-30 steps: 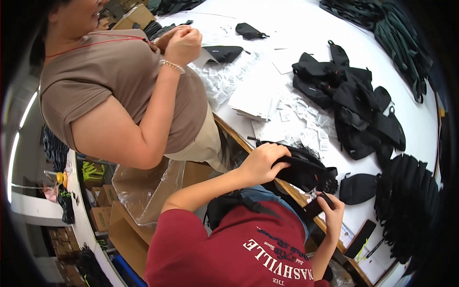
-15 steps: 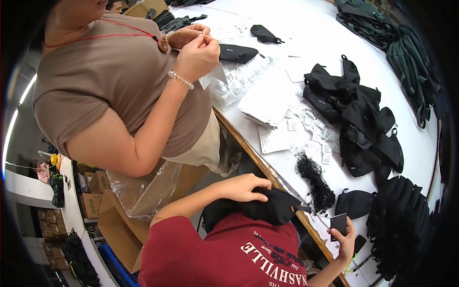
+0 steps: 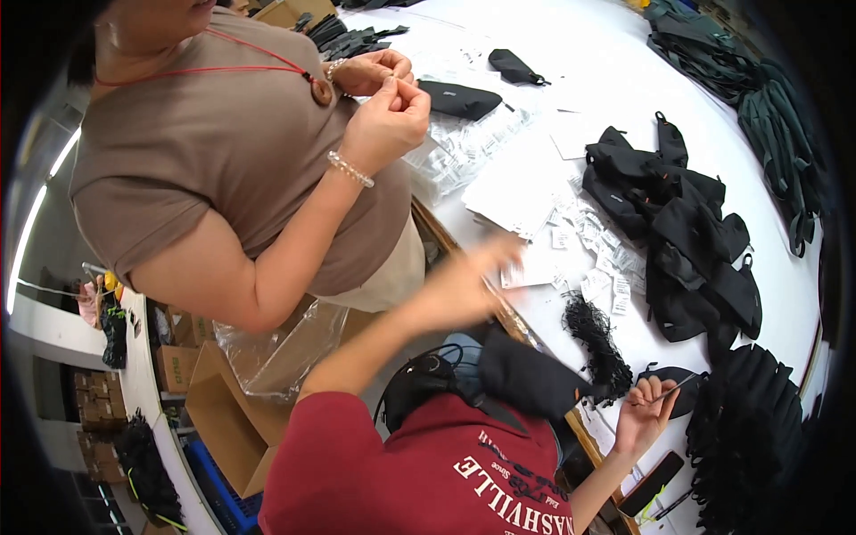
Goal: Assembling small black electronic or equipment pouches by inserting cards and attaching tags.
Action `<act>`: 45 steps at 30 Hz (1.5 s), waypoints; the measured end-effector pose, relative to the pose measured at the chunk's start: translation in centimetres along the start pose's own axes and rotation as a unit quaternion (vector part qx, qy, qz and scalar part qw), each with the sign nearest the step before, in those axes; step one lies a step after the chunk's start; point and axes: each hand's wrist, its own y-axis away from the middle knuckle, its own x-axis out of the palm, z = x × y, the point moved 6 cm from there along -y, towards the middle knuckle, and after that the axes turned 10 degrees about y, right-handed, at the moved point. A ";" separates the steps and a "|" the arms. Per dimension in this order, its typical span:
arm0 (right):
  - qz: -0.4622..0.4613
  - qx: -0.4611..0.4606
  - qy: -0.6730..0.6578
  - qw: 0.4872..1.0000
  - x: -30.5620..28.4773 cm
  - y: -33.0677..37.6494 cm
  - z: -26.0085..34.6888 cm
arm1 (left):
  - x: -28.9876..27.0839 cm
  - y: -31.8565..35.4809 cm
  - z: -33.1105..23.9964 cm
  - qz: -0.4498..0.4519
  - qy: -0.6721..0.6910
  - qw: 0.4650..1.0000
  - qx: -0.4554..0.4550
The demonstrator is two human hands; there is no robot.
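Observation:
My left hand reaches over the table's front edge toward a stack of white paper sheets; motion smears its fingers. In my right hand a small dark flat card is pinched, turned nearly edge-on. A black fabric pouch with a small orange tab rests against my front at the table edge, with neither hand on it. Close to the left hand, loose white printed labels are scattered. A bundle of black cords lies between my hands. Behind the card is another black pouch.
At left a co-worker pinches something too small to make out. Black pouches are heaped on the white table, with dark straps beyond and black items at right. A phone lies near my right wrist. An open cardboard box stands at left.
My left hand has let go of the black pouch and swung up and forward toward the papers. My right hand has tilted the card from face-on to edge-on. The view has shifted slightly.

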 end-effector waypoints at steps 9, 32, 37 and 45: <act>0.082 0.060 -0.048 0.994 2.9 -3.4 -1.4 | -15.2 -4.1 -8.7 -0.348 -0.528 0.774 0.022; 0.032 0.087 -0.002 0.996 1.7 -7.0 -2.2 | -10.1 -3.6 -5.2 -0.226 -0.322 0.918 -0.037; 0.020 0.084 0.016 0.996 0.7 -6.2 -2.0 | -8.8 -3.1 -5.8 -0.217 -0.296 0.930 -0.030; 0.047 0.095 0.020 0.994 1.2 -7.4 -1.8 | -13.1 -14.9 -5.4 -0.087 -0.323 0.942 -0.022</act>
